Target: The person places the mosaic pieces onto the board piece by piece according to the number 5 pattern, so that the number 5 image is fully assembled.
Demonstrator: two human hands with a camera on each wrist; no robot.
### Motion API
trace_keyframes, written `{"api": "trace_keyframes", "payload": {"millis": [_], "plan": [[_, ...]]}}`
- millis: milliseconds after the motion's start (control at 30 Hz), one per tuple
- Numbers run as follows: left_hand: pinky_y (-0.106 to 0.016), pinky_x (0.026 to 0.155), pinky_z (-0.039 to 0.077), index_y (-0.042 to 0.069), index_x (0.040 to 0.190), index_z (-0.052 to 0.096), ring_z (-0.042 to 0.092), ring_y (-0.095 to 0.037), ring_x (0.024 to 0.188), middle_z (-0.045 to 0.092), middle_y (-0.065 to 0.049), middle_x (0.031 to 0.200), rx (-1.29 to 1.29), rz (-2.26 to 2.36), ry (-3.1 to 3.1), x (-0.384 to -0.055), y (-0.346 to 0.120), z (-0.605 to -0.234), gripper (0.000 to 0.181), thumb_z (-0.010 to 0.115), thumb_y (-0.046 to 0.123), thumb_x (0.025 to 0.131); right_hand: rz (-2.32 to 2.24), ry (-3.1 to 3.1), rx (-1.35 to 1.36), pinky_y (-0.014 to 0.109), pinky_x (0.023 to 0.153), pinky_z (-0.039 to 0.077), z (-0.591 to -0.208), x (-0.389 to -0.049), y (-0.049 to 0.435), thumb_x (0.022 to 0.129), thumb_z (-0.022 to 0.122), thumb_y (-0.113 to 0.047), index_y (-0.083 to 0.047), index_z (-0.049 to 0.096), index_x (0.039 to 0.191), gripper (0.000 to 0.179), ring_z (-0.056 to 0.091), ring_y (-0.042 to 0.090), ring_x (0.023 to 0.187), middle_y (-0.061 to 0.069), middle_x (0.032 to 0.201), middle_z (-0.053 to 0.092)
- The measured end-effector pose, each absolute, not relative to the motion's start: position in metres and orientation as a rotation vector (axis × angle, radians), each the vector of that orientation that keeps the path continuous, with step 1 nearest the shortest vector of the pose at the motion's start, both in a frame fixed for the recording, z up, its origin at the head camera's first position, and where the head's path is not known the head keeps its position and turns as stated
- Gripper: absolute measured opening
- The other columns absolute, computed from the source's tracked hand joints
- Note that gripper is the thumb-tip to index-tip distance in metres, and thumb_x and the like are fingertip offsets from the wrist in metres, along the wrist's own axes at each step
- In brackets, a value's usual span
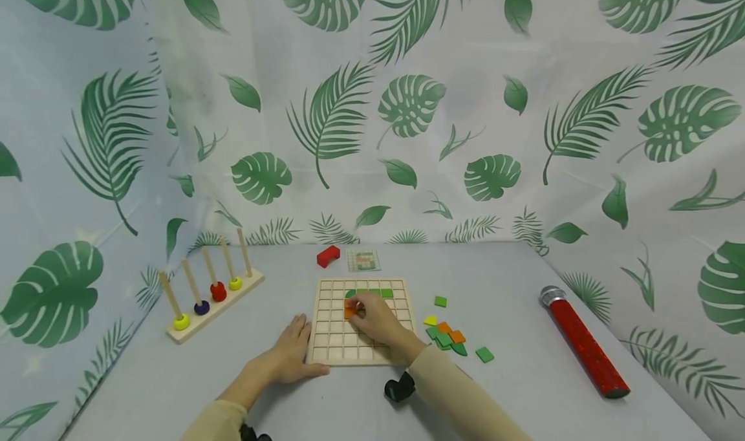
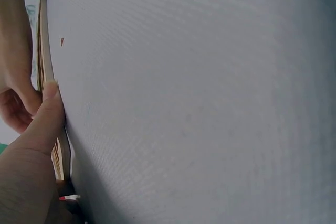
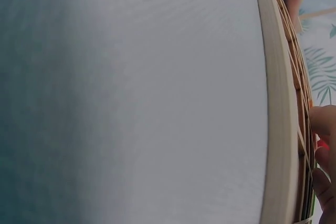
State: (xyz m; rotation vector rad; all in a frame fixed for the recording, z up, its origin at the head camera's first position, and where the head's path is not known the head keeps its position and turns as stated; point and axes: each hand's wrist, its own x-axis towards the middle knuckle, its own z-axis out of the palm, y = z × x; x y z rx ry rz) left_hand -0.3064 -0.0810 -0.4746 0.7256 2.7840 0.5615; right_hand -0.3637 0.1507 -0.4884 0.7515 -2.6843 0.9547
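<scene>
A wooden grid board [image 1: 357, 364] lies on the table before me. My right hand [image 1: 381, 318] reaches over it and pinches an orange tile [image 1: 348, 313] at the grid's upper middle; its fingers partly hide the tile. Along the row above run several green tiles [image 1: 387, 293], with a curved green piece [image 1: 350, 293] at their left end. At the board's front left corner my left hand [image 1: 291, 354] rests with its fingers spread by the left side. Its thumb [image 2: 50, 106] touches the front edge in the left wrist view.
Loose green, orange and yellow tiles [image 1: 458, 337] lie right of the board. A pattern card [image 1: 363, 260] and a red block [image 1: 328, 256] are behind it. A peg stand with rings [image 1: 218, 291] stands left; a red microphone [image 1: 588, 344] lies right.
</scene>
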Motion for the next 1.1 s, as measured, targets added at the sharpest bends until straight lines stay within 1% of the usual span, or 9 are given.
{"api": "trace_keyframes", "payload": {"millis": [200,333,500,667,833,933,1100], "plan": [[-0.051,0.112,0.016,-0.016,0.14,0.025,0.01,-0.044,0.139,0.015,-0.035,0.148,0.747,0.578,2.789,-0.307,-0.081,-0.472,0.105,0.065,0.06,0.079,0.946,-2.684,0.753,0.022,0.073,0.049,-0.487,-0.365,0.151,0.082,0.068,-0.005,-0.005,0.066,0.106,0.024,0.053,0.011,0.084,0.0,0.098,0.062],[-0.051,0.112,0.016,-0.015,0.141,0.025,0.01,-0.045,0.139,0.015,-0.035,0.148,0.738,0.589,2.783,-0.306,-0.081,-0.472,0.105,0.065,0.059,0.079,0.984,-2.709,0.738,0.021,0.075,0.05,-0.486,-0.365,0.152,0.083,0.067,-0.006,-0.005,0.065,0.107,0.024,0.054,0.011,0.087,0.001,0.1,0.062],[-0.051,0.112,0.016,-0.015,0.141,0.025,0.01,-0.045,0.139,0.014,-0.035,0.148,0.725,0.598,2.771,-0.305,-0.081,-0.473,0.104,0.066,0.059,0.079,1.054,-2.715,0.713,0.023,0.077,0.051,-0.481,-0.362,0.162,0.086,0.066,-0.006,-0.004,0.063,0.111,0.026,0.055,0.015,0.092,0.003,0.104,0.062],[-0.051,0.112,0.015,-0.015,0.141,0.025,0.01,-0.045,0.139,0.014,-0.035,0.148,0.728,0.602,2.767,-0.305,-0.08,-0.473,0.105,0.066,0.059,0.079,1.083,-2.662,0.695,0.026,0.077,0.052,-0.475,-0.36,0.18,0.087,0.067,-0.006,-0.001,0.061,0.114,0.028,0.058,0.02,0.094,0.006,0.106,0.062],[-0.051,0.112,0.015,-0.014,0.141,0.025,0.01,-0.044,0.139,0.014,-0.034,0.149,0.712,0.571,2.772,-0.306,-0.08,-0.475,0.105,0.065,0.06,0.079,1.108,-2.644,0.683,0.03,0.08,0.052,-0.469,-0.355,0.204,0.087,0.067,-0.004,0.003,0.059,0.116,0.031,0.059,0.026,0.097,0.013,0.108,0.062],[-0.051,0.112,0.015,-0.014,0.141,0.025,0.01,-0.044,0.139,0.014,-0.034,0.148,0.709,0.572,2.775,-0.305,-0.08,-0.475,0.105,0.065,0.061,0.078,1.12,-2.661,0.624,0.032,0.082,0.052,-0.466,-0.35,0.22,0.087,0.066,-0.004,0.004,0.059,0.117,0.031,0.059,0.025,0.097,0.014,0.109,0.061],[-0.051,0.112,0.016,-0.014,0.141,0.026,0.01,-0.044,0.139,0.015,-0.034,0.148,0.719,0.58,2.778,-0.304,-0.079,-0.474,0.105,0.066,0.06,0.078,1.064,-2.655,0.511,0.034,0.08,0.052,-0.466,-0.343,0.249,0.084,0.07,-0.003,0.002,0.06,0.114,0.032,0.06,0.023,0.093,0.011,0.104,0.063]]}}
